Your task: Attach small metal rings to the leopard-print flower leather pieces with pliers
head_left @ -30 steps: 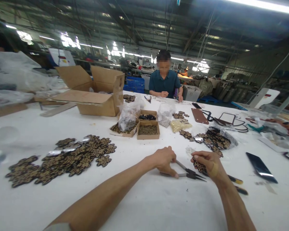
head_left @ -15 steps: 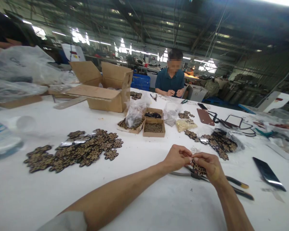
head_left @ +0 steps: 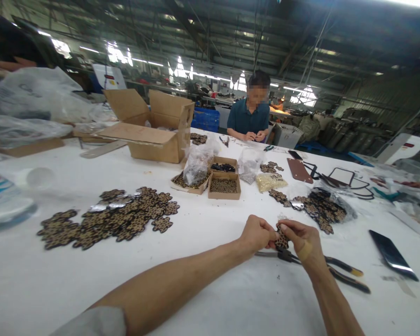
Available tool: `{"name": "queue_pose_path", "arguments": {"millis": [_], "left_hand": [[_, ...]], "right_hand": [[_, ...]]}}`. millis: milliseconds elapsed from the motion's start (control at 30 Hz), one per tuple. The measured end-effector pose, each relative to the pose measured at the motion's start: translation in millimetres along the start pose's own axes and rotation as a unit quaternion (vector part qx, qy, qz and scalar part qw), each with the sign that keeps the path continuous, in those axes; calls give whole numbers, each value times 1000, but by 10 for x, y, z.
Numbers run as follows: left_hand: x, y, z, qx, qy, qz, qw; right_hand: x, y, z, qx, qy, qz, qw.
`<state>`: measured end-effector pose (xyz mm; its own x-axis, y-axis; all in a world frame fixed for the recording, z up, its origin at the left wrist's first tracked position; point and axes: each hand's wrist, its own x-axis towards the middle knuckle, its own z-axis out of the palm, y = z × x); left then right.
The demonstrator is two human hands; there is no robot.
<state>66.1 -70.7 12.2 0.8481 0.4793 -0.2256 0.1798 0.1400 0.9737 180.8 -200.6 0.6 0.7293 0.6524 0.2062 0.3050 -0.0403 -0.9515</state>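
Observation:
A leopard-print patch with a dark scalloped edge (head_left: 282,240) is pinched between my two hands above the white table. My right hand (head_left: 305,238), with a tan plaster near the wrist, grips its upper right part between thumb and fingers. At its left edge, the closed fingertips of my left hand (head_left: 257,237) press on it. Whether a small piece is also between those fingertips cannot be made out. Under the hands lie dark-handled pliers (head_left: 346,280), partly covered. Tiny pale pieces (head_left: 285,216) are scattered just beyond my fingers.
Leopard-print patches (head_left: 126,219) are heaped on the left, with another heap (head_left: 322,210) on the right. Small boxes of metal bits (head_left: 224,186) stand mid-table before a cardboard carton (head_left: 157,144). A black phone (head_left: 394,255) lies at right. A co-worker (head_left: 249,116) sits opposite.
The patch has turned more upright and shows more of its printed face. My left hand has shifted slightly down. Across the table, the co-worker's hands have come together.

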Motion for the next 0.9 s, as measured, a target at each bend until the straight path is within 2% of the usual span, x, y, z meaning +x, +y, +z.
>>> {"name": "queue_pose_path", "arguments": {"millis": [133,233,533,700,900], "left_hand": [[48,28,-59,66,18,42,997],[79,50,-81,30,18,71,997],[24,66,-23,-149,-49,-9,988],[73,50,-67,-164,-39,-19,985],[100,48,-95,-192,-60,-19,979]], "right_hand": [[-1,-18,-18,-36,-17,-27,999],[-19,-31,-9,-2,-16,2,1000],[-38,83,135,117,57,67,989],[-33,126,112,166,13,95,982],[-48,88,45,131,-22,89,987]]}}
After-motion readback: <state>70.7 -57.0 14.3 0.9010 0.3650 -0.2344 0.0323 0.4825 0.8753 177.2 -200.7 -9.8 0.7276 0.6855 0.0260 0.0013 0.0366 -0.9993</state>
